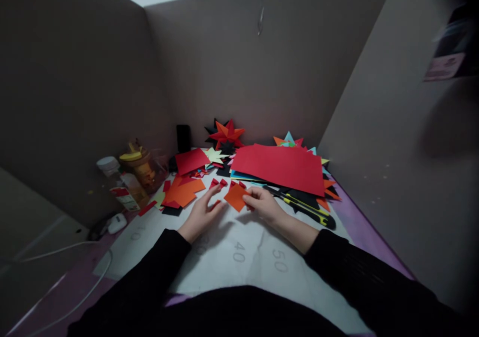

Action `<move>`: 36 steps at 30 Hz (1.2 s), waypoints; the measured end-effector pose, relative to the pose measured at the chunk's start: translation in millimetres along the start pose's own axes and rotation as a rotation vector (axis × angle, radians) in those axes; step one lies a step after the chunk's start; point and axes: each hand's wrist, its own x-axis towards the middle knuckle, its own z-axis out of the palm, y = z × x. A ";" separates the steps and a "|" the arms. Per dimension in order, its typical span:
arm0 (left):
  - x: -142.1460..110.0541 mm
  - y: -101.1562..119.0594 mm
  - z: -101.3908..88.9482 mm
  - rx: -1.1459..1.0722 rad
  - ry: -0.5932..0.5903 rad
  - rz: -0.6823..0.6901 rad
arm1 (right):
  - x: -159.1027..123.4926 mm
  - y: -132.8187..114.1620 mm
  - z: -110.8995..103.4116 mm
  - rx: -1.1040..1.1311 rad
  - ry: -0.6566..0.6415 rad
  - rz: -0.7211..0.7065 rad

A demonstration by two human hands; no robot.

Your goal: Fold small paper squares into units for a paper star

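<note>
Right hand (262,205) pinches thumb to fingers; left hand (204,213) open, fingers curved.

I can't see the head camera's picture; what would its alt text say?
A right hand holds a small orange paper square, with an open left hand beside it. Behind them lie large red sheets, folded paper stars and a black-and-yellow cutter.
</note>
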 end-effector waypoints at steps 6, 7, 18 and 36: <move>-1.3 9.8 19.4 -0.586 -0.060 -0.269 | -6.8 1.8 9.9 0.061 -0.111 -0.015; -1.1 8.5 20.6 -0.615 -0.033 -0.279 | -7.5 3.3 11.3 0.058 -0.099 -0.031; 1.2 8.7 18.9 -0.760 0.076 -0.412 | -9.9 11.3 9.4 -0.208 0.079 -0.380; -4.4 6.4 21.3 -0.598 -0.040 -0.272 | -6.2 8.2 9.4 0.052 -0.065 -0.254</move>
